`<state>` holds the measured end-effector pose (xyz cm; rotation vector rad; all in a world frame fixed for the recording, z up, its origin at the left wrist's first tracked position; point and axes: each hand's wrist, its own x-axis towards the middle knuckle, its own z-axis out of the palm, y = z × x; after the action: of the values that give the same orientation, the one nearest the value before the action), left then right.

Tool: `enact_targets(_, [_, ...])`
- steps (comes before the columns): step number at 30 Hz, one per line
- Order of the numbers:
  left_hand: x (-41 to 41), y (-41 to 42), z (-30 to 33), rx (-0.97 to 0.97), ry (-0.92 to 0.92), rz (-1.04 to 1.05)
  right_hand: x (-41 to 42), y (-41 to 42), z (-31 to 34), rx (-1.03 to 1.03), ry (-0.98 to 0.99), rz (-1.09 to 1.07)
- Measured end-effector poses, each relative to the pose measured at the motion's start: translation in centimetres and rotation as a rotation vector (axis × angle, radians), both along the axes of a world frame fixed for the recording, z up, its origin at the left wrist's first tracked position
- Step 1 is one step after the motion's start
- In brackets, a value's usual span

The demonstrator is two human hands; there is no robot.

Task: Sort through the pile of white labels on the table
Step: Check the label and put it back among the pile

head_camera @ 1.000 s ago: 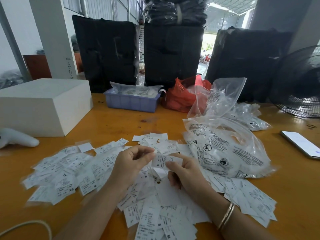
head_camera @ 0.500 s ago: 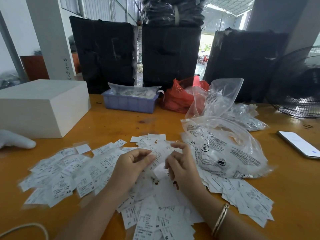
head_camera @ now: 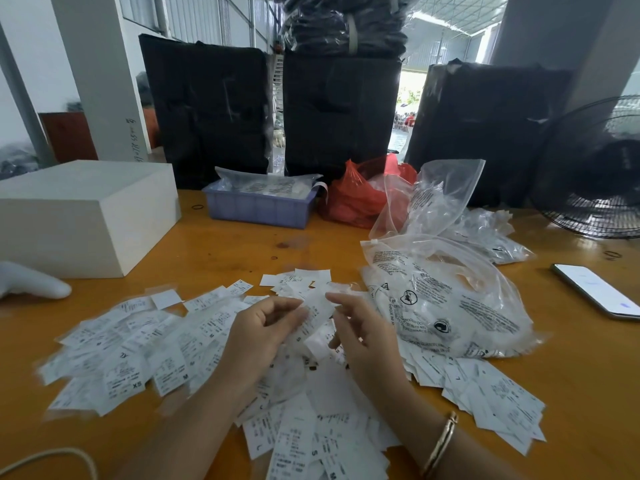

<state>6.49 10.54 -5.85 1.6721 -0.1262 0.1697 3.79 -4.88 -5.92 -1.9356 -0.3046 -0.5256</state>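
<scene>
Since a second ago, your hands are sitting a little farther from the near edge of the desk [head_camera: 571, 393], and the label you were holding flat between them is now tilting up toward the far side. Your left hand [head_camera: 258, 329] is curling its fingers and pinching the left end of that single white label [head_camera: 317, 311], thumb and forefinger closing on it. Your right hand [head_camera: 362, 336] is hovering just beside the label's right end with fingers loosely bent; motion blur is keeping me from telling whether its fingertips are actually gripping the paper. A gold bangle [head_camera: 441, 445] is resting on your right wrist.

Under and around both hands, the pile of white labels [head_camera: 145, 355] is spreading across the middle of the desk, reaching from the left side toward the near right; size letters such as XS, M and S are showing on several.

Just right of your hands, a clear printed plastic bag [head_camera: 446, 306] is lying against the pile. A phone [head_camera: 597, 289] is lying near the right edge. Toward the far edge, a white box [head_camera: 83, 216] is sitting at the left, with a blue tray [head_camera: 258, 209] and a red bag [head_camera: 360, 195] beside it.
</scene>
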Motion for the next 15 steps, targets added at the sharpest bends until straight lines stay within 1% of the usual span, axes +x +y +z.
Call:
enact_targets(4, [0.05,0.02,0.03,-0.004,-0.010,0.001,0.04,0.17,-0.23,-0.006,0.006,0.010])
enact_targets(8, [0.18,0.18,-0.24,-0.006,-0.017,-0.001,0.05,0.34,-0.32,-0.013,0.071,0.132])
enact_targets(12, [0.08,0.12,-0.13,-0.004,-0.014,0.012,0.49,0.20,-0.28,0.168,0.186,0.158])
enact_targets(13, [0.04,0.09,-0.15,-0.003,-0.015,0.018,0.57,0.05,-0.36,0.173,0.185,0.143])
enact_targets(15, [-0.06,0.01,-0.18,-0.004,-0.021,0.018,0.59,-0.02,-0.59,0.092,0.157,0.139])
